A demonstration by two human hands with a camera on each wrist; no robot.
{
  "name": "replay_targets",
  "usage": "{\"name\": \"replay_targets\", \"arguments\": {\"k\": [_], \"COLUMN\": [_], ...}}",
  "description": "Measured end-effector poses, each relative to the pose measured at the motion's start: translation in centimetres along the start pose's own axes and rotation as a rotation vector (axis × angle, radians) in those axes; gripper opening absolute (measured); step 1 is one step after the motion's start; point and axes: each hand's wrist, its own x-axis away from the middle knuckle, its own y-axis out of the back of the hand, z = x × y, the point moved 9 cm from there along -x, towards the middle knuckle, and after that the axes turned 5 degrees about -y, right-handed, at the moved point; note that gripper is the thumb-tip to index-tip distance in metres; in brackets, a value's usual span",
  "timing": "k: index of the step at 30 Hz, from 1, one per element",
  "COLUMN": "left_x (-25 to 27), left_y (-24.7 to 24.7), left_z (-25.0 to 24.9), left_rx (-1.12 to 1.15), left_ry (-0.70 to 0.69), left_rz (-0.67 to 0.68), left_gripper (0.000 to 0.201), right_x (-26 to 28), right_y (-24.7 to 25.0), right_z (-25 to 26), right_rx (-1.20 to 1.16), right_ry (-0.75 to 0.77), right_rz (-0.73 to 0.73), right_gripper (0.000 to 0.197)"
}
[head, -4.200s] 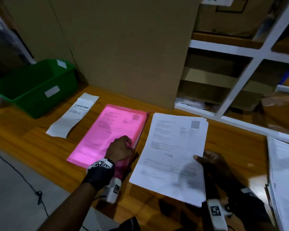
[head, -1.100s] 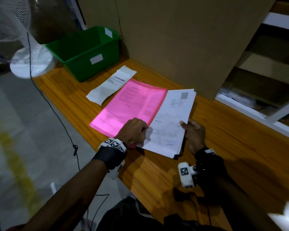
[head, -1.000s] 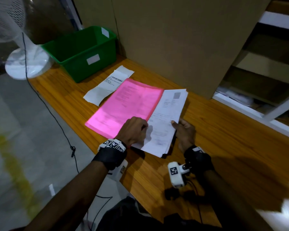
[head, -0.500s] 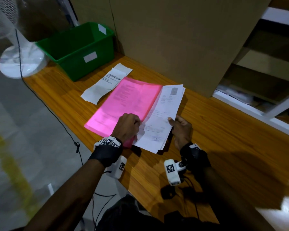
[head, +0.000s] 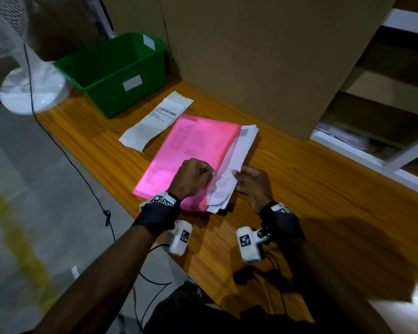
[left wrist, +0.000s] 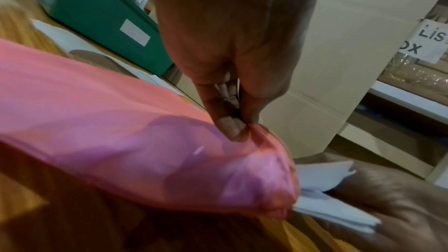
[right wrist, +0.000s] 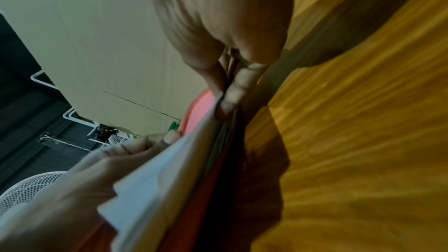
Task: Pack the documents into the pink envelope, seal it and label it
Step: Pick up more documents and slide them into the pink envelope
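Observation:
A translucent pink envelope (head: 191,150) lies flat on the wooden table (head: 323,201), its open long side to the right. My left hand (head: 209,173) pinches the envelope's top layer near the front and lifts it; the left wrist view shows thumb and fingertips (left wrist: 232,127) nipping the pink film (left wrist: 97,122). A stack of white documents (head: 231,169) sits partly inside the opening, its right strip sticking out. My right hand (head: 238,174) grips the stack's outer edge, thumb on top (right wrist: 227,102). A white barcode label slip (head: 155,121) lies left of the envelope.
A green bin (head: 114,68) stands at the back left of the table. A tall cardboard box (head: 263,56) rises right behind the envelope. White shelving (head: 372,160) is at the right, and a white fan (head: 32,92) with its cord stands on the floor at left.
The document stack has slid left, deeper into the pink envelope, so less white paper shows. My right hand moved left with it; my left hand keeps holding the envelope's layer up.

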Motion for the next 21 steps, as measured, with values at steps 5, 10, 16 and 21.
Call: {"name": "replay_targets", "arguments": {"k": [5,10,16,21], "left_x": [0.3,-0.1,0.1,0.4], "left_y": [0.5,0.4,0.6,-0.1], "left_z": [0.6,0.3,0.7,-0.9], "left_rx": [-0.011,0.025,-0.116,-0.098], "left_ry": [0.007,-0.004,-0.025,-0.151], "left_rz": [-0.003,0.012,-0.009,-0.017], "left_gripper": [0.017,0.017,0.024,0.015], "right_x": [-0.3,-0.1,0.1,1.0], "right_y": [0.2,-0.7,-0.6,1.8], "right_z": [0.0,-0.2,0.5,1.7], "right_rx": [0.079,0.053,0.041,0.058], "right_ry": [-0.025,-0.037,-0.002,0.05], "right_rz": [0.006,-0.026,-0.018,-0.067], "right_gripper": [0.011,0.003,0.015,0.016]}}
